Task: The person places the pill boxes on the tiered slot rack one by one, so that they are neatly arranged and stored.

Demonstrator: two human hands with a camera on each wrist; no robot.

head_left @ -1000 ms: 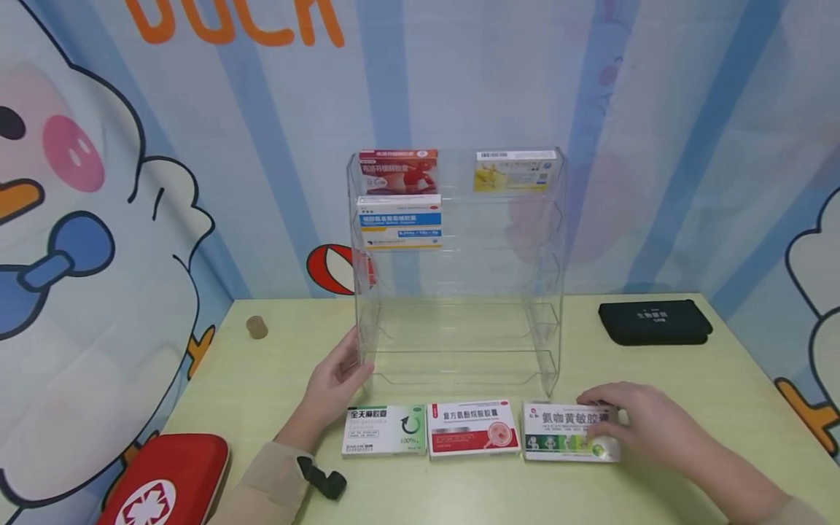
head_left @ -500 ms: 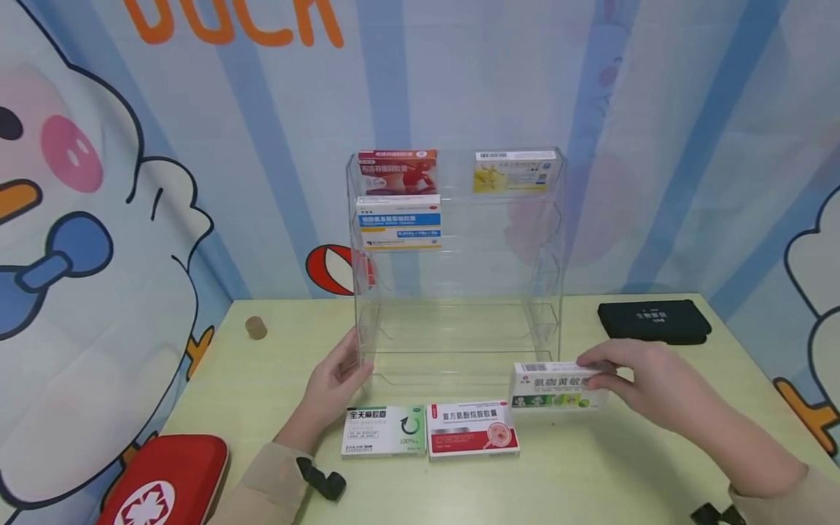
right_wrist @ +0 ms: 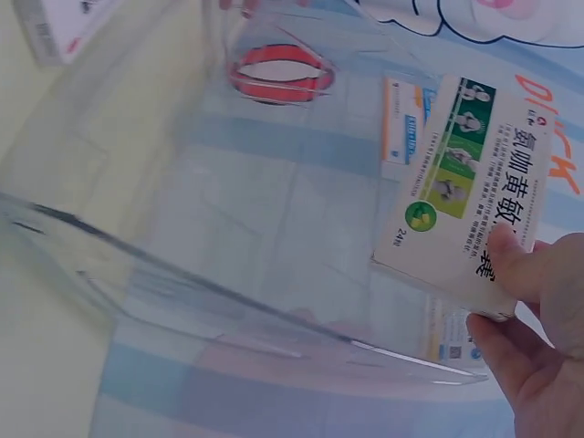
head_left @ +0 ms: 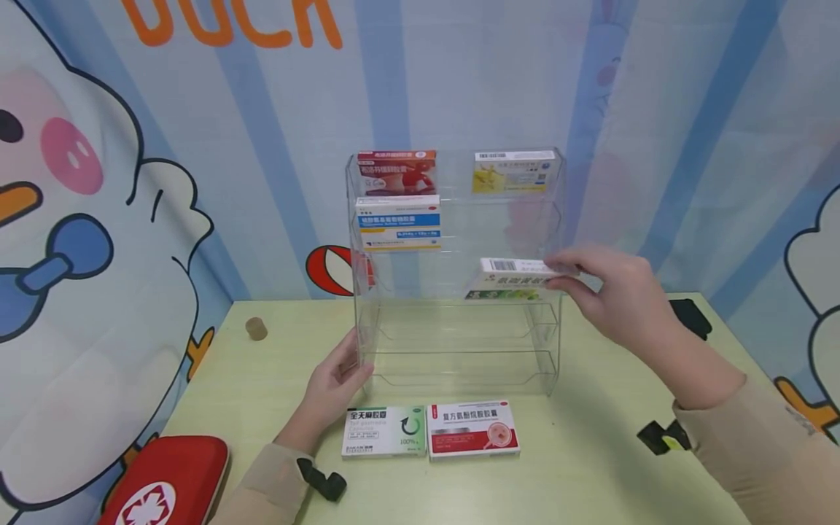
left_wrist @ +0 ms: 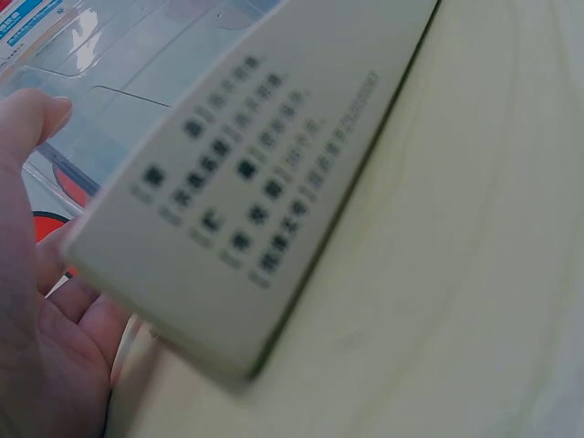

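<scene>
My right hand [head_left: 613, 295] pinches a white and green medicine box [head_left: 515, 277] by its right end, thumb in front and fingers behind. The box is tilted in front of the middle tiers of a clear tiered display rack [head_left: 459, 328]. In the right wrist view, the front of this capsule box [right_wrist: 465, 192] faces the camera. My left hand [head_left: 335, 383] grips the rack's lower left side, its thumb at the front edge. Near it on the table lie a white and green box [head_left: 383, 432] and a white and red box [head_left: 472, 430], side by side.
On the rack stand a red box [head_left: 397, 173], a yellow and white box [head_left: 514, 173] and a blue and white box [head_left: 398, 222]. A red case [head_left: 170, 474] lies front left, a small brown cylinder [head_left: 257, 329] back left. A black pouch [head_left: 690, 317] is partly behind my right arm.
My right hand has lifted the white and green medicine box off the table and carried it up and left to the rack's middle tiers. My left hand stays on the rack.
</scene>
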